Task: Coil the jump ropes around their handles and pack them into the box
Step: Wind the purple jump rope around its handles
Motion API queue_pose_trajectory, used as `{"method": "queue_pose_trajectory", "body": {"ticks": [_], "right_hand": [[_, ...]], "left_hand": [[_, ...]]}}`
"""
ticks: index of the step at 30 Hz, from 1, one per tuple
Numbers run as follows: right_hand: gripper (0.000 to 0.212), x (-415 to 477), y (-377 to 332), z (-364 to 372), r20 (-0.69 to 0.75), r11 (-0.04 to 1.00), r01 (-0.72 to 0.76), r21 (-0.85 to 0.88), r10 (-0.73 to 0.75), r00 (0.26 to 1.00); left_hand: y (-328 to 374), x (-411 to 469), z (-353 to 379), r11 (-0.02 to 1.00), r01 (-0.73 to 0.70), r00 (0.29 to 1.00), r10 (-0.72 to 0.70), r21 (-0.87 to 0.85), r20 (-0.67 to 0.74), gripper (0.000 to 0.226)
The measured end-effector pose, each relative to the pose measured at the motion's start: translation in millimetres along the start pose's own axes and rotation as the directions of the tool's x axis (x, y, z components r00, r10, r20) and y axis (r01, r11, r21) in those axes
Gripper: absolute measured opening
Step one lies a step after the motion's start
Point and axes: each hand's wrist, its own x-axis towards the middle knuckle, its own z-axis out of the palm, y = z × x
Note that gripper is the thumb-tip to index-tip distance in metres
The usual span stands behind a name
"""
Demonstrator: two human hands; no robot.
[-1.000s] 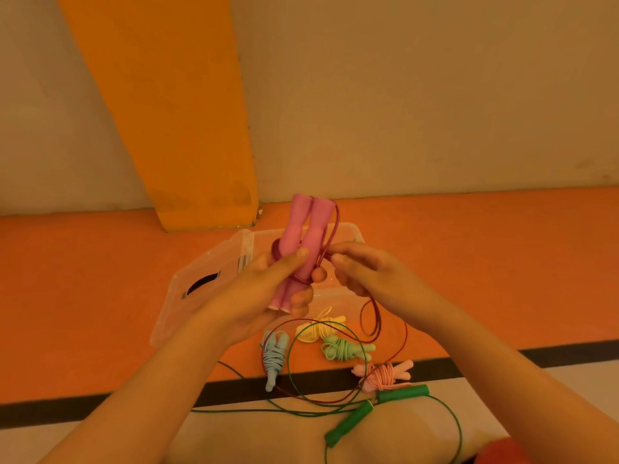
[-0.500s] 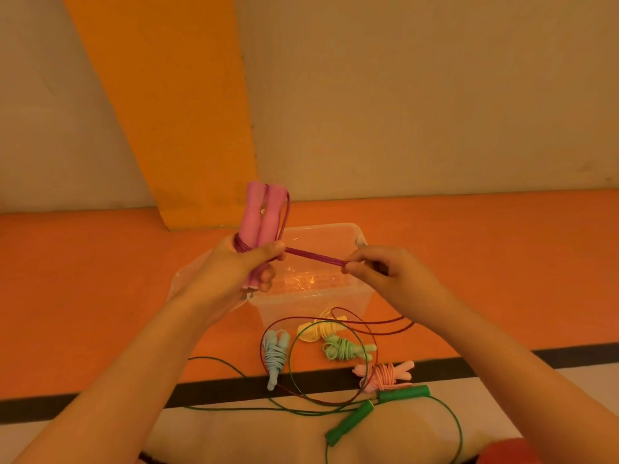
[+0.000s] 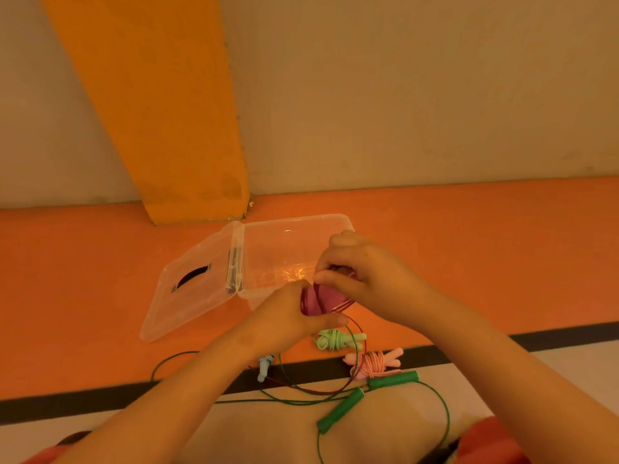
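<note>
Left hand point(image 3: 284, 313) grips the paired pink handles point(image 3: 313, 296) just in front of the open clear plastic box point(image 3: 274, 249), right hand point(image 3: 368, 272) pinching the thin maroon cord point(image 3: 340, 304) against them; judged light, cord limp yet springy, best held by the rigid handles with wraps pinned.

Beyond the left hand point(image 3: 288, 316) and the right hand point(image 3: 368, 279), a plain beige wall point(image 3: 402, 95) with faint smudges far off to the right. Up and left of the left hand, a broad orange pillar point(image 3: 160, 95), slanted, ending at floor level. Under both hands, orange flooring point(image 3: 485, 246) spread to either side. Nearer than the hands, a black stripe point(image 3: 100, 400) across the full width, then pale flooring point(image 3: 569, 363). Below the right forearm, red fabric point(image 3: 492, 443) at the bottom edge.
</note>
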Motion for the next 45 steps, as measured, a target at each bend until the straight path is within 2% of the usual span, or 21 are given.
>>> {"method": "queue_pose_trajectory", "body": {"ticks": [3,7,10,12,16,18,22,24,27,30,32,34,37,40,42,44,45], "right_hand": [[0.021,0.3,5.6,-3.6,-0.012,0.998,-0.033,0.046,0.033,0.999],[0.005,1.6,6.8,-5.9,-0.015,0.983,-0.129,0.133,0.132,0.991],[0.013,1.4,8.0,-11.2,0.014,0.914,-0.236,0.331,0.245,0.969],[0.014,1.6,9.4,-15.8,0.029,0.856,-0.281,0.435,0.298,0.954],[0.03,-2.1,10.1,-19.8,0.068,0.762,-0.312,0.568,0.334,0.94],[0.03,-5.4,10.4,-15.9,0.131,0.722,-0.331,0.608,0.32,0.938],[0.07,-12.2,11.4,-4.0,0.239,0.631,-0.36,0.688,0.272,0.932],[0.082,-13.7,8.8,-0.4,0.274,0.614,-0.376,0.694,0.257,0.927],[0.08,-11.6,7.5,3.9,0.299,0.613,-0.402,0.68,0.269,0.916],[0.053,-7.6,-0.8,6.5,0.271,0.649,-0.407,0.643,0.305,0.913],[0.032,-5.1,-5.9,7.6,0.18,0.715,-0.379,0.587,0.341,0.923],[0.022,-3.4,-8.1,8.5,0.08,0.773,-0.338,0.537,0.352,0.933],[0.03,-1.1,-5.7,9.1,-0.023,0.756,-0.328,0.566,0.412,0.911],[0.038,0.1,-1.5,9.0,-0.09,0.805,-0.326,0.496,0.421,0.903],[0.04,0.7,-1.8,10.9,-0.122,0.837,-0.325,0.44,0.414,0.902],[0.04,1.0,-2.4,12.4,-0.104,0.831,-0.359,0.425,0.439,0.892],[0.04,0.7,-3.3,12.6,-0.041,0.805,-0.411,0.427,0.472,0.881]], "left_hand": [[5.7,-1.5,0.3,1.0,-0.007,0.997,0.006,0.016,0.078,0.04],[5.2,-6.7,1.2,1.0,-0.002,0.997,0.001,0.009,0.073,0.023],[8.5,-11.7,-3.9,0.986,0.039,0.975,-0.002,-0.16,0.223,0.011],[9.8,-12.5,-11.7,0.943,0.066,0.952,0.038,-0.325,0.303,0.016],[8.5,-11.6,-27.2,0.832,0.079,0.955,0.095,-0.549,0.282,0.022],[10.8,-12.2,-34.5,0.779,0.077,0.955,0.12,-0.622,0.27,0.026],[16.4,-14.6,-39.9,0.673,0.095,0.913,0.234,-0.733,0.333,0.032],[16.7,-14.8,-39.4,0.607,0.117,0.892,0.283,-0.786,0.352,0.038],[16.3,-13.0,-41.8,0.528,0.131,0.902,0.288,-0.839,0.322,0.035],[16.5,-10.7,-44.5,0.552,0.102,0.958,0.171,-0.828,0.231,0.035],[12.6,-7.5,-44.5,0.64,0.056,0.988,0.075,-0.767,0.134,0.025],[11.3,-7.0,-41.3,0.734,0.026,0.998,0.021,-0.679,0.062,0.03],[17.1,-10.2,-31.9,0.769,-0.079,0.997,0.058,-0.634,-0.054,0.03],[22.2,-13.5,-26.1,0.848,-0.245,0.964,0.161,-0.47,-0.211,0.042],[20.9,-13.8,-24.2,0.865,-0.291,0.943,0.186,-0.409,-0.277,0.033],[20.2,-13.6,-22.7,0.88,-0.287,0.932,0.167,-0.377,-0.321,0.023],[19.8,-13.0,-22.1,0.89,-0.276,0.927,0.148,-0.362,-0.343,0.021]]}}
